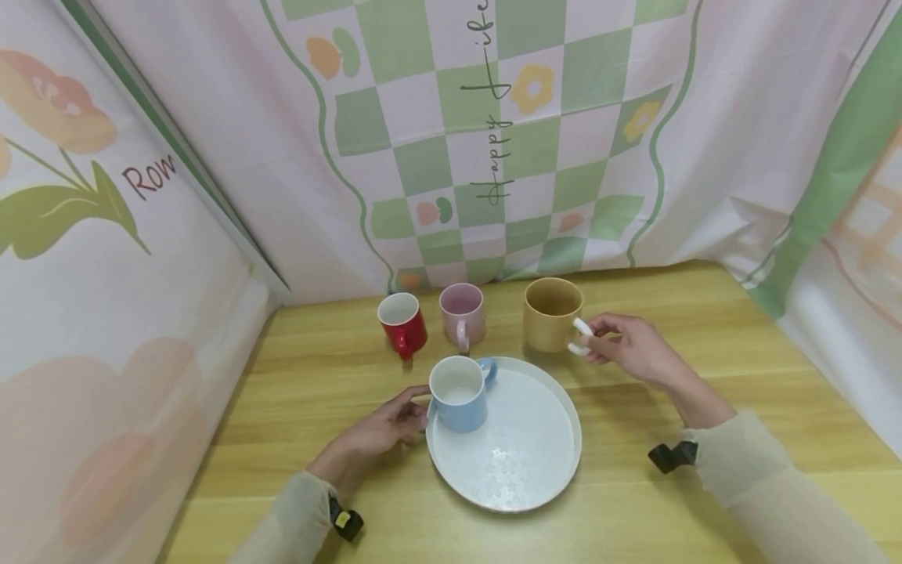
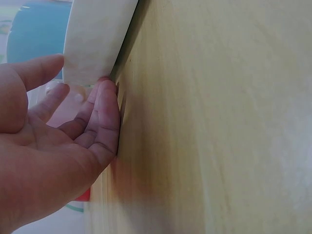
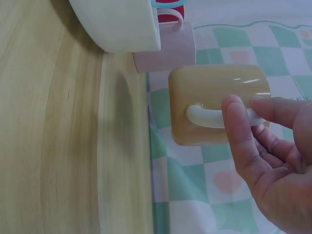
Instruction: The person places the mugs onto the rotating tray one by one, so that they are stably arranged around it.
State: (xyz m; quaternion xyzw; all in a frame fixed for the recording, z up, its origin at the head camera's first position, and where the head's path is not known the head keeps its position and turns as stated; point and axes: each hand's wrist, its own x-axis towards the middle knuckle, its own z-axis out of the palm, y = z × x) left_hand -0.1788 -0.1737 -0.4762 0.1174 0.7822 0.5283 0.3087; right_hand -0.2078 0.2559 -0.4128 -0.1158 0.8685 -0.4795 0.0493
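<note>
My right hand pinches the white handle of a yellow mug between thumb and fingers. In the right wrist view the mug's base appears raised off the table. Fingers of my left hand rest against the left rim of a round white tray; in the left wrist view the thumb touches its upper edge and other fingertips sit low on its side. A light blue mug stands upright on the tray's left part, its handle toward the back right.
Behind the tray, a red mug and a pink mug stand on the wooden table, handles facing forward. A printed cloth hangs along the table's back edge. Another cloth closes the left side.
</note>
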